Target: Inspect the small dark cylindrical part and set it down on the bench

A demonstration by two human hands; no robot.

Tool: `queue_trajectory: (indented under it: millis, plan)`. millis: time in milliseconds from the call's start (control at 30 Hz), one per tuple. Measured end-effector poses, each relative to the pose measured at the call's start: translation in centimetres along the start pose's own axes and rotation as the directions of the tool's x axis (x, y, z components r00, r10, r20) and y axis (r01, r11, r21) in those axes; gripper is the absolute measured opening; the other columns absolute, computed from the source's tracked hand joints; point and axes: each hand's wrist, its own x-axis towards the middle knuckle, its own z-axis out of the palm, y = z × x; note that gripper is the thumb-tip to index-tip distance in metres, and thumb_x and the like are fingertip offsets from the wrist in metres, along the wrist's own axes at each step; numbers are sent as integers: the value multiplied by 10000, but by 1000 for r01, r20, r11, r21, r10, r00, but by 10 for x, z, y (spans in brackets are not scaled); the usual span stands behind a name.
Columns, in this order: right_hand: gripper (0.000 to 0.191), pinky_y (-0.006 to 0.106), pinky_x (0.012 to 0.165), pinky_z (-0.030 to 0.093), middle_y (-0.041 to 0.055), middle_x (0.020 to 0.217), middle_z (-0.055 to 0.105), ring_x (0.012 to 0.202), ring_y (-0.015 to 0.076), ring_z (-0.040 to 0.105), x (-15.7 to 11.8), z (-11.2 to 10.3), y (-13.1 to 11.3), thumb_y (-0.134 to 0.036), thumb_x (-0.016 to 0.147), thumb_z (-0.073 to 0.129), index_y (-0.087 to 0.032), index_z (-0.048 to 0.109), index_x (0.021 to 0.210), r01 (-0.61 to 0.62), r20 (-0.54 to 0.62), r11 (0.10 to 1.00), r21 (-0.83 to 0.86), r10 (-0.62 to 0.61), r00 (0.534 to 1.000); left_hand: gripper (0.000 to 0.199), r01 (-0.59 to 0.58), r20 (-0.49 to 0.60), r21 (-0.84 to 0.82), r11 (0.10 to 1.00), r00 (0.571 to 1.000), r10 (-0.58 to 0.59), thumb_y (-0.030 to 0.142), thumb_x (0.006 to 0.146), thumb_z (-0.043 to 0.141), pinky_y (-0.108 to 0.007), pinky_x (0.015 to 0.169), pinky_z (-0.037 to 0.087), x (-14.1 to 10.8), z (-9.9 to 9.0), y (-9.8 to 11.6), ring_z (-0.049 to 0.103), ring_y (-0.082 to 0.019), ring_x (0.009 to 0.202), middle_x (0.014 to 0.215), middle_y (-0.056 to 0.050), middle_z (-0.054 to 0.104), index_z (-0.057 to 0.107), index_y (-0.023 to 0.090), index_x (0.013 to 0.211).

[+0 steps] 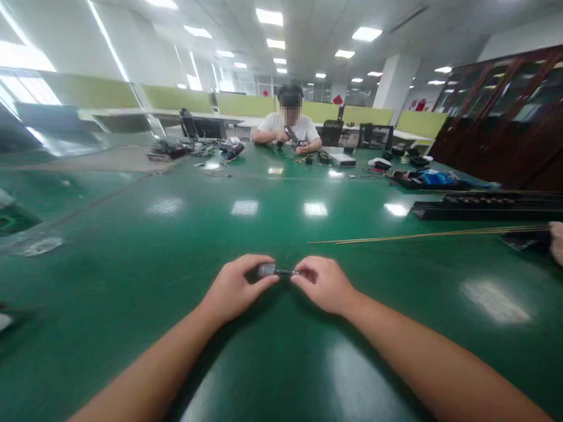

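Between my two hands, low over the green table [185,340], lies a small screwdriver [267,270] with a grey, see-through-looking handle and a thin dark shaft. My left hand [240,285] is closed round the handle, thumb and fingers on either side. The shaft points right, to where my right hand [323,282] pinches its far end between thumb and fingers. Those fingertips hide the tip, so I cannot tell whether a bit or other small part is there.
Thin brass-coloured rods [417,235] reach in from the right, near another person's hand [556,241]. Black rails [470,208] lie behind them. Across the table sits a person [288,126] holding a dark device. Tools and cables [220,149] clutter the far side.
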Motion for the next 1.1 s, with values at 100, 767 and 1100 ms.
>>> queue_trajectory:
  millis: [100, 767, 1100]
  plan:
    - [101, 248, 618, 382, 8, 746, 653, 667, 138, 551, -1, 0, -1, -269, 865, 678, -173, 710, 867, -8, 7, 1000, 5, 8, 1000, 356, -12, -7, 5, 1000, 1000, 12, 500, 822, 691, -318, 911, 511, -1, 0, -1, 675, -201, 972, 1058, -12, 730, 699, 262, 1085]
    - [126, 247, 656, 423, 12, 801, 659, 687, 137, 575, -8, 0, -14, -317, 874, 655, -194, 681, 872, 6, 91, 999, -47, -2, 996, 557, 308, -245, -498, 811, 847, -471, 523, 660, 789, -316, 846, 543, 14, -8, -11, 690, -218, 874, 958, -73, 732, 653, 172, 1071]
    - [147, 242, 651, 420, 0, 802, 662, 701, 134, 585, -8, -2, -14, -349, 867, 658, -204, 679, 878, 79, 92, 990, -121, -68, 993, 647, 360, -223, -606, 710, 779, -586, 480, 584, 842, -410, 1027, 490, 7, -14, 2, 696, -247, 965, 999, -94, 742, 694, 175, 1135]
